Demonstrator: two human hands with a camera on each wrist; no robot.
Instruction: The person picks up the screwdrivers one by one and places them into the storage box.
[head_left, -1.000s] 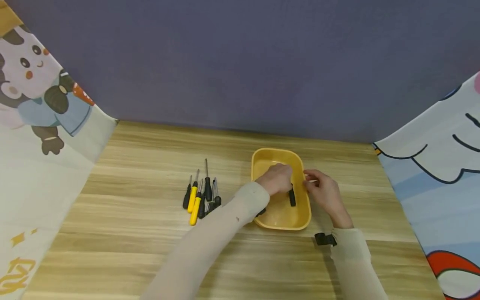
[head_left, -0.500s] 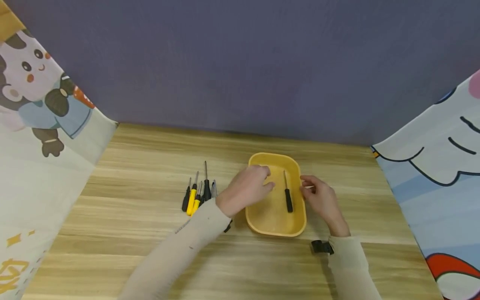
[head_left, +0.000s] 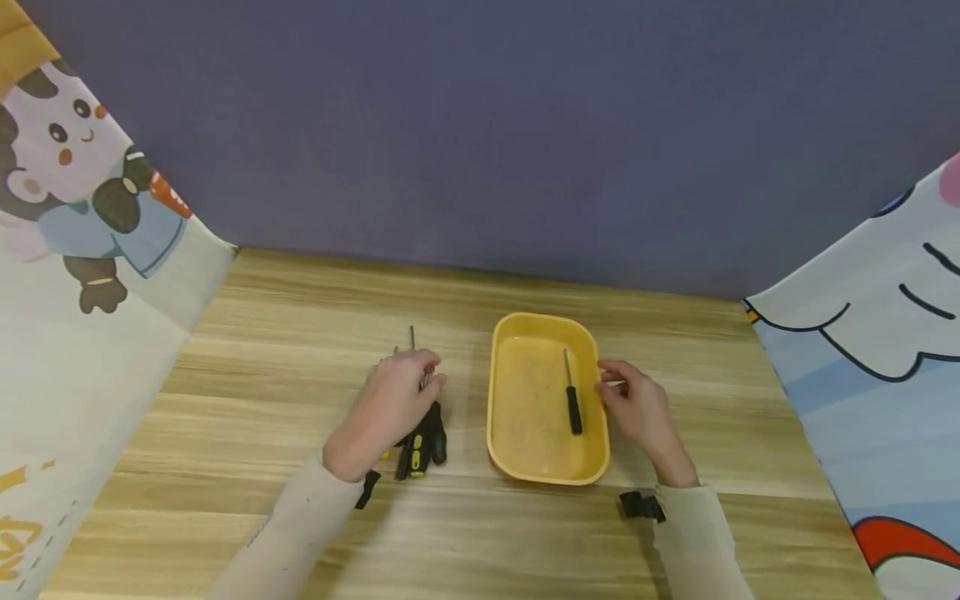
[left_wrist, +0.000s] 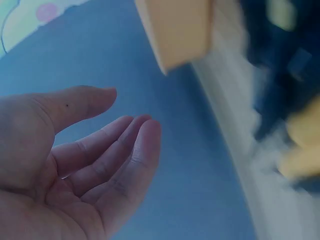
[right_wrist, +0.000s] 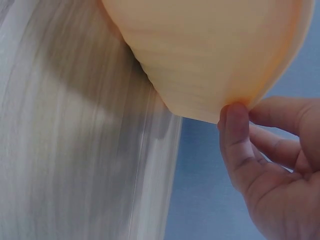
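My left hand hovers over a bunch of screwdrivers, hiding part of them. In the left wrist view, its thumb and fingers are apart with nothing between them. The screwdrivers have black and yellow handles, blurred at the right of that view. A yellow plastic tray stands to the right of the bunch. Inside it lies one screwdriver with a black handle, its shaft pointing away from me. My right hand pinches the tray's right rim; in the right wrist view its fingertips meet the rim.
All of this rests on a wood-grain table. A dark blue-grey partition rises behind the table, and printed cartoon panels flank both sides. A black strap mount sits at the right wrist.
My left hand has come out of the tray and moved left over the loose screwdrivers, leaving the black-handled screwdriver in the tray. My right hand has stayed at the rim.
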